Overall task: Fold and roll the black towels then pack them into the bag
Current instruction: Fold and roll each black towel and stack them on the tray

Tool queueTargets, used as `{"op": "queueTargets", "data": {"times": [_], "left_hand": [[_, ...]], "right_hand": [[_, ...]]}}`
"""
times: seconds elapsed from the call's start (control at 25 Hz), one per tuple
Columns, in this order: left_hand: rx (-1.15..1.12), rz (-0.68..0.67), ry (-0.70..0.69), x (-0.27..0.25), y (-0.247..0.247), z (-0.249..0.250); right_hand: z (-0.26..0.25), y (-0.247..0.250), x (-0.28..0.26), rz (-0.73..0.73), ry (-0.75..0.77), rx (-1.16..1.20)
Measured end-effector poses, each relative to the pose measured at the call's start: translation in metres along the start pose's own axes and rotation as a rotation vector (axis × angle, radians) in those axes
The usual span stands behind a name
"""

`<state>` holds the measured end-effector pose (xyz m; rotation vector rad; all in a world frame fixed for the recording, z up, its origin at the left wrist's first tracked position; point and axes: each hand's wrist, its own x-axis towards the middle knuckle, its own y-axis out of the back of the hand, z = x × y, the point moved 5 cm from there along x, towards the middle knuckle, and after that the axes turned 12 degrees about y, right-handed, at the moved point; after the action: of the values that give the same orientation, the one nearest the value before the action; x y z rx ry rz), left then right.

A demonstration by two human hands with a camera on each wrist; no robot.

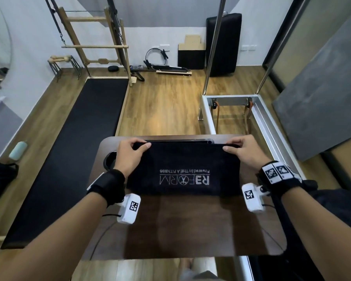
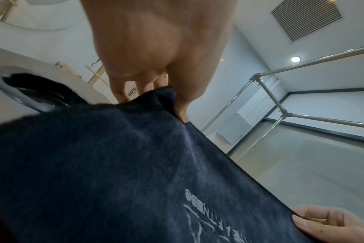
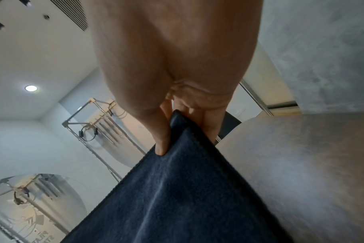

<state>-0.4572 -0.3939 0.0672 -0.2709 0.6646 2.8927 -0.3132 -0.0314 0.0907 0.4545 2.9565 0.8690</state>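
A black towel (image 1: 182, 161) with a white printed logo lies flat on the dark brown table (image 1: 190, 226), logo upside down to me. My left hand (image 1: 134, 151) pinches its far left corner, thumb on top and fingers underneath. My right hand (image 1: 238, 148) pinches the far right corner the same way. In the left wrist view the thumb (image 2: 182, 105) presses on the dark towel (image 2: 114, 164), and my other hand (image 2: 322, 222) shows at the lower right. In the right wrist view my fingers (image 3: 162, 136) grip the towel corner (image 3: 177, 180). No bag is identifiable.
A round cup-holder recess (image 1: 109, 161) sits in the table's left side beside my left wrist. A long black mat (image 1: 69, 155) lies on the wooden floor at left. A metal frame (image 1: 231, 106) stands to the right beyond the table.
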Motion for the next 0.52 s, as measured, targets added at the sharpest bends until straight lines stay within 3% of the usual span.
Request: {"op": "queueTargets", "data": {"times": [0.12, 0.2, 0.24, 0.32, 0.4, 0.52], "left_hand": [[0.082, 0.014, 0.097, 0.027, -0.016, -0.003], [0.272, 0.05, 0.127, 0.029, -0.023, -0.004], [0.381, 0.081, 0.079, 0.023, -0.026, -0.001], [0.512, 0.126, -0.145, -0.004, -0.038, 0.011], [0.545, -0.016, -0.332, -0.04, -0.062, 0.018], [0.726, -0.286, -0.436, -0.09, -0.094, 0.006]], "right_hand": [[0.023, -0.009, 0.026, 0.011, -0.114, -0.048], [0.031, -0.004, 0.031, 0.113, -0.104, -0.205], [0.03, -0.002, 0.03, 0.159, -0.055, -0.27], [0.023, -0.006, 0.025, 0.171, 0.094, -0.305], [0.018, -0.021, 0.016, 0.042, 0.15, -0.305], [0.013, -0.038, -0.003, -0.15, 0.124, -0.423]]}}
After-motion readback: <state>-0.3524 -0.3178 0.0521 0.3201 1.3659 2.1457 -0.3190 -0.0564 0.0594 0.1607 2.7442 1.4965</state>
